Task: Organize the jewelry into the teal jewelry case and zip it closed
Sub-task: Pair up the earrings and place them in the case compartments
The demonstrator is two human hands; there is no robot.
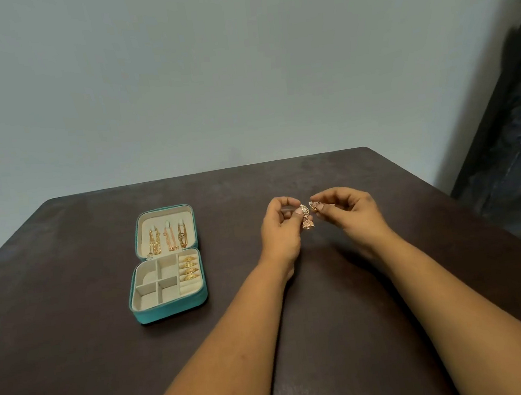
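Note:
The teal jewelry case lies open on the left of the dark table. Gold and rose chains hang inside its lid. Several gold rings sit in the ring rolls on the tray's right side; the other compartments look bare. To the right of the case, above the table, my left hand pinches a gold bell-shaped drop earring. My right hand pinches a second small gold earring piece close beside it. The two hands nearly touch at the fingertips.
The dark brown table stands against a pale grey wall. A dark piece of furniture stands off the table's right edge. Both forearms stretch from the bottom edge across the table's near right part.

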